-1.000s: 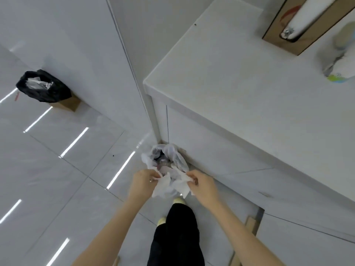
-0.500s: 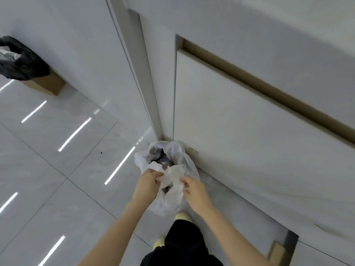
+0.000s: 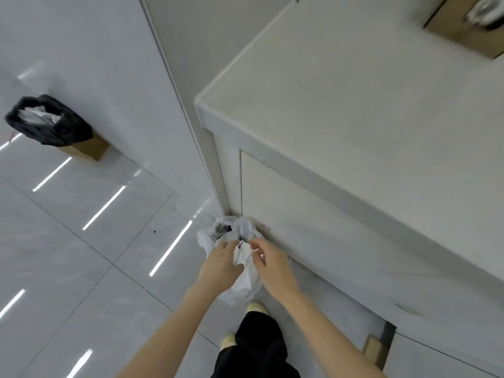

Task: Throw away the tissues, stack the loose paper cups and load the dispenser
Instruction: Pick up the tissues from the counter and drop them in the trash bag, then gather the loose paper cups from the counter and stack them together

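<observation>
A white plastic trash bag [image 3: 246, 279] sits on the floor at the corner of the cabinet, its mouth open with crumpled rubbish inside. My left hand [image 3: 221, 264] pinches the near rim of the bag. My right hand [image 3: 270, 261] hovers right beside it, fingers curled apart at the bag's rim; whether it still grips the plastic is unclear. No loose tissue shows in either hand. A brown cardboard cup dispenser [image 3: 469, 28] stands at the far right of the countertop [image 3: 341, 105], partly cut off.
A black-lined bin [image 3: 46, 122] on a cardboard box stands by the wall at the far left. White cabinet fronts [image 3: 313, 236] rise to my right. Glossy tiled floor stretches to the left. My legs and shoes are below the bag.
The view has tilted back up, so the countertop and dispenser show again. Both hands have drawn close together at the bag's rim, and the right hand's fingers have loosened.
</observation>
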Available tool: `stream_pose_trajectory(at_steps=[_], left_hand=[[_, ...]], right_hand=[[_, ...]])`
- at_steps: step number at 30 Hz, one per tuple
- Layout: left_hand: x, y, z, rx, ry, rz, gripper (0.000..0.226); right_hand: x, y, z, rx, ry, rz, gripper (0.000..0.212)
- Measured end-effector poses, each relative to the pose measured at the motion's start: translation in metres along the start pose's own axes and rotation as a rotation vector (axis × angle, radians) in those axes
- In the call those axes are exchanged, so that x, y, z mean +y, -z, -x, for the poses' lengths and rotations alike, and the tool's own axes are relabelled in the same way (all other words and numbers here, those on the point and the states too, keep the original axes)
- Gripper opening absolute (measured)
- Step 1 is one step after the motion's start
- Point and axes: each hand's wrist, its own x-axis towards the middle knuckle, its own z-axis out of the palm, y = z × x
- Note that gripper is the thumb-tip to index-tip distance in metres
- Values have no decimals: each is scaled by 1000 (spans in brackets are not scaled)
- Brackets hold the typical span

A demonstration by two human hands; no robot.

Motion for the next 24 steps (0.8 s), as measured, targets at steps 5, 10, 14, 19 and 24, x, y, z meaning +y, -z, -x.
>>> stream_pose_trajectory(at_steps=[5, 10, 14, 19, 24], left_hand=[[76, 69, 66, 119, -165, 110, 39], [162, 133, 128, 173, -367, 169, 22], [233, 161, 161, 205, -525, 191, 24], [324, 173, 177, 226, -684, 240, 38], [399, 161, 170, 211, -755, 278, 53]], right_hand=[[-87, 57, 53, 147, 110, -52, 21], [-154, 130, 108, 334, 183, -164, 19], [-179, 201, 140, 513, 233, -213, 18], [-186, 296, 158, 721, 279, -219, 17], [-171, 373, 162, 843, 295, -199, 17]])
